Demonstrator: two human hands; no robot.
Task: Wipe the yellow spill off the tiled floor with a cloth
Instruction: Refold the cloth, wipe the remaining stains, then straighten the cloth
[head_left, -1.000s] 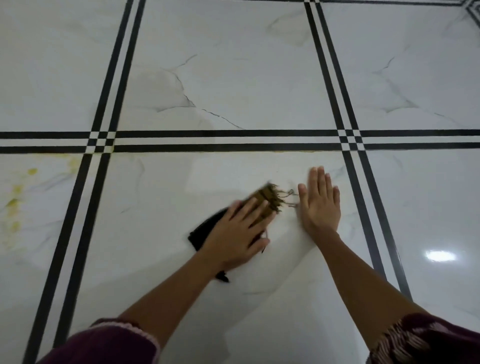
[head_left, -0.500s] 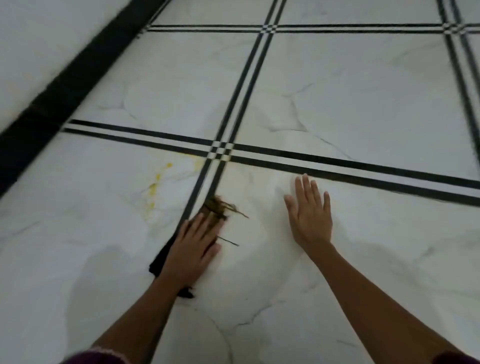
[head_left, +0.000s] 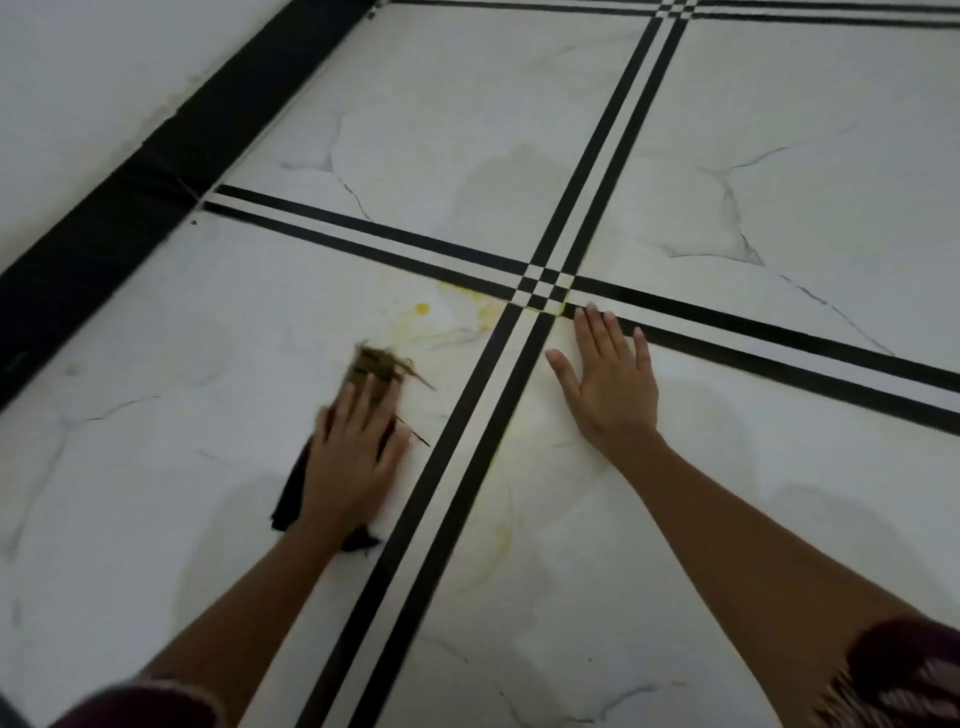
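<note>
My left hand (head_left: 350, 462) presses flat on a dark cloth (head_left: 291, 493) with a frayed, yellow-brown front end (head_left: 376, 364), on the white marble tile left of the double black line. The yellow spill (head_left: 422, 308) lies just beyond the cloth's front end, with smears reaching toward the line crossing (head_left: 543, 291). A faint yellow streak (head_left: 503, 535) also shows on the tile to the right of the line. My right hand (head_left: 610, 382) rests flat on that right tile with fingers spread, holding nothing.
A black skirting strip (head_left: 156, 171) and a white wall run diagonally along the upper left. Double black lines (head_left: 467, 452) divide the glossy tiles. Damp-looking wiped patches show around my arms.
My left hand has slid the cloth leftward across the double black line onto the tile with the spill. My right hand has stayed flat on the floor. The view has swung left.
</note>
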